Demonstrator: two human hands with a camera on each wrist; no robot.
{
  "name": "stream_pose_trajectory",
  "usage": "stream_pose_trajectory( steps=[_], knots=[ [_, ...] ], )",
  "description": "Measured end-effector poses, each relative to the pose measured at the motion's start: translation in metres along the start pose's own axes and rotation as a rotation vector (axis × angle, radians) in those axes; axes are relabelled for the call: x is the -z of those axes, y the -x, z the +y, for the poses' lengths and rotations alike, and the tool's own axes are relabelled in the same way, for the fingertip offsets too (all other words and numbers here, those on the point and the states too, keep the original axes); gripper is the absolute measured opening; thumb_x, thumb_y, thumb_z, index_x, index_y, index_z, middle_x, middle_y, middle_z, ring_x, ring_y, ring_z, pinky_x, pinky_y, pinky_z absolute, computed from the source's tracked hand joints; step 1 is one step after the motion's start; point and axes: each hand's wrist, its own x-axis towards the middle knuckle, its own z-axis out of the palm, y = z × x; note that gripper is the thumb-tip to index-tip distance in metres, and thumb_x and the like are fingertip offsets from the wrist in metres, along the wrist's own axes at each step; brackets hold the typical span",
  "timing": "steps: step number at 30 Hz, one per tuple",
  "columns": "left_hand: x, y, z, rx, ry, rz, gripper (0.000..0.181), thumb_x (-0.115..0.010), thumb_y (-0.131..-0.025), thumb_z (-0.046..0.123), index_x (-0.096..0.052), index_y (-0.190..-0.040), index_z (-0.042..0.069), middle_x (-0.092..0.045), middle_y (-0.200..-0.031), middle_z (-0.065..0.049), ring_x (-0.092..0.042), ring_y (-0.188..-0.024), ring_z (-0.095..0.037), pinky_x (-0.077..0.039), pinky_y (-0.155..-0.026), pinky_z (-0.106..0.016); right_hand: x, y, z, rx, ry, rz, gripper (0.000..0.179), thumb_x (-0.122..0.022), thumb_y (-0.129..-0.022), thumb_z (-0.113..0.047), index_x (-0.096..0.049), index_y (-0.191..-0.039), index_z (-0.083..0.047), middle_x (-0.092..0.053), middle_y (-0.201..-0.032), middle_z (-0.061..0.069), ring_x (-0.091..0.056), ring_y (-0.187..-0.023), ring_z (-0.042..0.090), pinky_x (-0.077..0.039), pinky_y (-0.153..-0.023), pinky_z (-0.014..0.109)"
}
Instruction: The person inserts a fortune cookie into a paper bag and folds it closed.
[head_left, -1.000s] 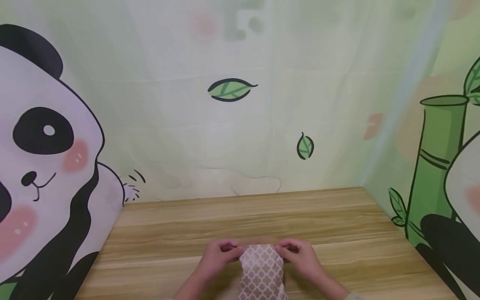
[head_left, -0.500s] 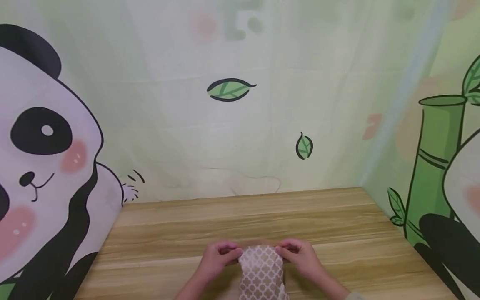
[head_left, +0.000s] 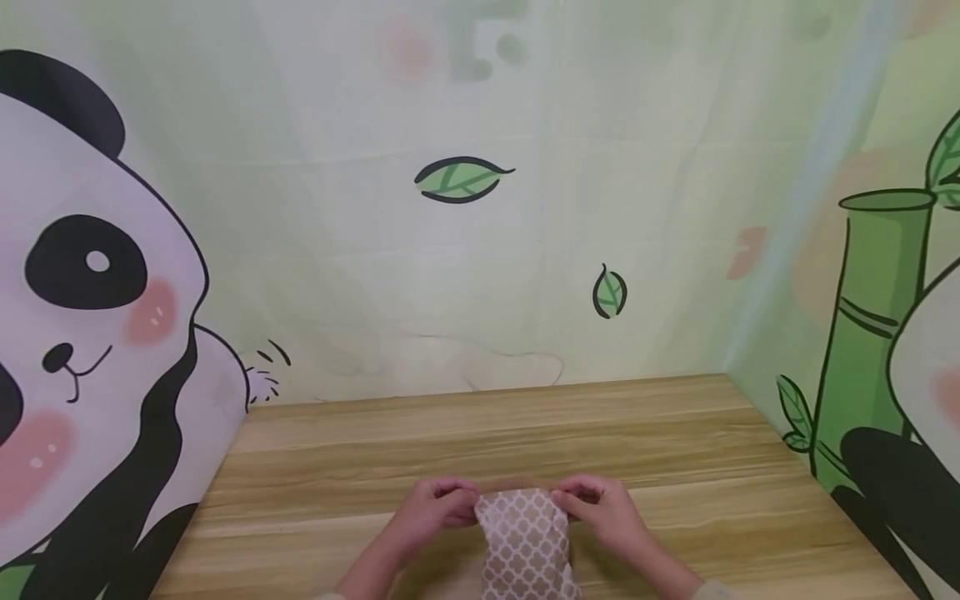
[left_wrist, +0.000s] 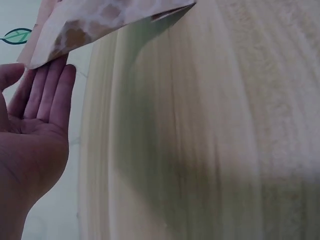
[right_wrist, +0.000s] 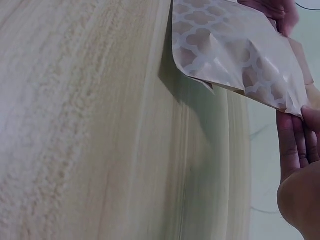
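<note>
In the head view, a flat paper bag (head_left: 525, 542) with a brown and white lattice print lies between my hands, its near end cut off by the frame. A plain brown strip shows along its far edge. My left hand (head_left: 431, 512) pinches the left far corner, thumb tip right at the edge. The left wrist view shows the left fingers (left_wrist: 52, 92) extended beneath the creased bag (left_wrist: 100, 22). At the opposite corner my right hand (head_left: 607, 517) grips the bag, thumb on top and fingers underneath, as the right wrist view of the bag (right_wrist: 235, 47) also shows.
Beneath the bag is a wood-grain table (head_left: 337, 467), its far edge against a pale green backdrop (head_left: 337, 250). A printed panda (head_left: 97, 292) stands at left and printed bamboo (head_left: 873, 333) at right.
My left hand has shifted slightly left, its thumb now at the bag's edge instead of over it. The bag's left corner is spread a little wider. My right hand stays nearly still.
</note>
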Motion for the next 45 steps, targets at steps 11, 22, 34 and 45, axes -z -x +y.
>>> stream_pose_trajectory(
  steps=[11, 22, 34, 45],
  knots=[
    [0.001, -0.006, 0.006, 0.058, -0.045, -0.037, 0.042, -0.067, -0.106, 0.031, -0.074, -0.117, -0.010, -0.079, -0.095, -0.013, -0.077, -0.085, -0.020, -0.065, -0.085, -0.037, 0.001, 0.000, -0.002, -0.007, -0.007, -0.030, 0.021, -0.073, -0.099, -0.002, -0.072, -0.111, 0.014, -0.076, -0.104, 0.027, -0.075, -0.083, 0.013, -0.064, -0.077, 0.027],
    [0.004, -0.003, 0.006, 0.018, -0.091, -0.107, 0.025, -0.075, -0.100, 0.014, -0.076, -0.113, -0.007, -0.079, -0.099, -0.014, -0.076, -0.086, -0.020, -0.065, -0.090, -0.046, 0.002, 0.000, 0.000, 0.000, 0.000, -0.028, 0.020, -0.073, -0.099, -0.002, -0.072, -0.110, 0.015, -0.076, -0.102, 0.026, -0.074, -0.082, 0.011, -0.064, -0.075, 0.027],
    [0.003, -0.001, 0.008, 0.018, -0.081, -0.107, 0.023, -0.073, -0.101, 0.010, -0.076, -0.111, -0.011, -0.080, -0.098, -0.015, -0.077, -0.086, -0.020, -0.065, -0.086, -0.042, 0.006, -0.001, 0.002, 0.001, -0.028, -0.071, 0.022, -0.072, -0.099, -0.001, -0.071, -0.113, 0.016, -0.076, -0.107, 0.029, -0.075, -0.085, 0.013, -0.064, -0.078, 0.028],
    [-0.001, -0.002, 0.006, 0.018, -0.086, -0.107, 0.023, -0.073, -0.101, 0.011, -0.075, -0.110, -0.011, -0.079, -0.097, -0.014, -0.078, -0.086, -0.021, -0.066, -0.086, -0.042, 0.013, -0.003, -0.004, -0.194, -0.082, -0.088, 0.047, -0.053, -0.113, -0.026, -0.066, -0.125, 0.018, -0.076, -0.103, 0.013, -0.073, -0.093, 0.018, -0.065, -0.085, 0.034]
  ],
)
